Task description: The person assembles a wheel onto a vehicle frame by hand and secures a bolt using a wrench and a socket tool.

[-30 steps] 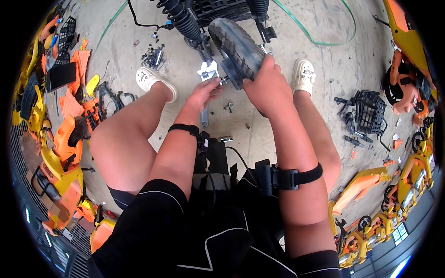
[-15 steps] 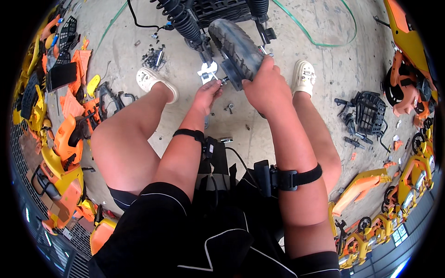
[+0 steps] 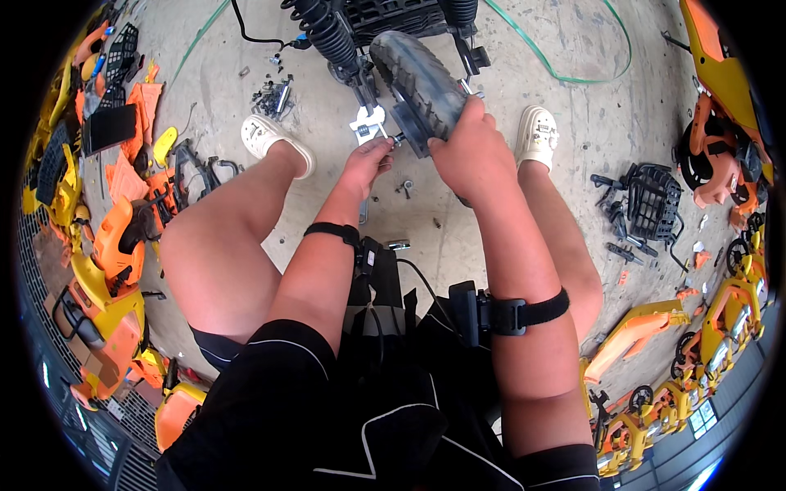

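A black-tyred wheel (image 3: 426,86) stands tilted between two fork legs with black coil springs, the left spring (image 3: 321,37) being the nearer to my left hand. My right hand (image 3: 468,151) is closed round the wheel's right side, thumb on the near edge, fingers by a metal axle end (image 3: 467,87). On the other side my left hand (image 3: 370,164) pinches a small metal part (image 3: 398,140) at the wheel's hub, beside a dark round drum (image 3: 411,129). What part it is, I cannot make out. Close by, a white piece (image 3: 368,123) lies below the left fork leg.
Loose bolts (image 3: 273,98) lie on the floor at the left, and a small fastener (image 3: 407,188) below the wheel. A metal socket (image 3: 398,245) is near my lap. A black rack (image 3: 653,200) lies right; orange and yellow body panels (image 3: 123,245) line the left.
The fork legs with their springs have shifted slightly to the right. Both hands keep their hold, nearly in the same place.
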{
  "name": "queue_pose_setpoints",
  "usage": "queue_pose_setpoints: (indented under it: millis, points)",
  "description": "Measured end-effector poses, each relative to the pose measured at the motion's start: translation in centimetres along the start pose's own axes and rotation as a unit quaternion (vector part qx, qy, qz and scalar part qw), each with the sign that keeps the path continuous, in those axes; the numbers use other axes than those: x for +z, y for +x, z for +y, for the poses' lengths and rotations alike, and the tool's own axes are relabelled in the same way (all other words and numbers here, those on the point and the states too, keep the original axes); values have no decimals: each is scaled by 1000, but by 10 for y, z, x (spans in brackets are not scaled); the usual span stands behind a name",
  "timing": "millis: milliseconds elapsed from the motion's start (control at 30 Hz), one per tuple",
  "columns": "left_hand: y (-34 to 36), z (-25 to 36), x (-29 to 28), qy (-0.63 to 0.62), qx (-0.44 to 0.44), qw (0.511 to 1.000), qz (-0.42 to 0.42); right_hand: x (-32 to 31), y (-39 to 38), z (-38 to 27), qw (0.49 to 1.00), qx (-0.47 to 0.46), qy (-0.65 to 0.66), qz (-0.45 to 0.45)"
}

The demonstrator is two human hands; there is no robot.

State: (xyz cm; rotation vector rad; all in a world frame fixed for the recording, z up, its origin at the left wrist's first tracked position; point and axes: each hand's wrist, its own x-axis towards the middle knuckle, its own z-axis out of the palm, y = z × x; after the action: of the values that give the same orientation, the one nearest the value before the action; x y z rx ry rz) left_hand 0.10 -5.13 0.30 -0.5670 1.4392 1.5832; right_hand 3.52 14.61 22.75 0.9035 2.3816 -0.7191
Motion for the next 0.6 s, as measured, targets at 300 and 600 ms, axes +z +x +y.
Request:
queue_pose_setpoints:
  millis: [300, 600]
  points:
    - [1, -3, -1, -6, 22, 1000, 19, 5, -2, -2, 1000, -18, 6, -4]
    - [4, -6, -3, -2, 29, 999, 22, 3, 0, -3, 1000, -15, 1, -3]
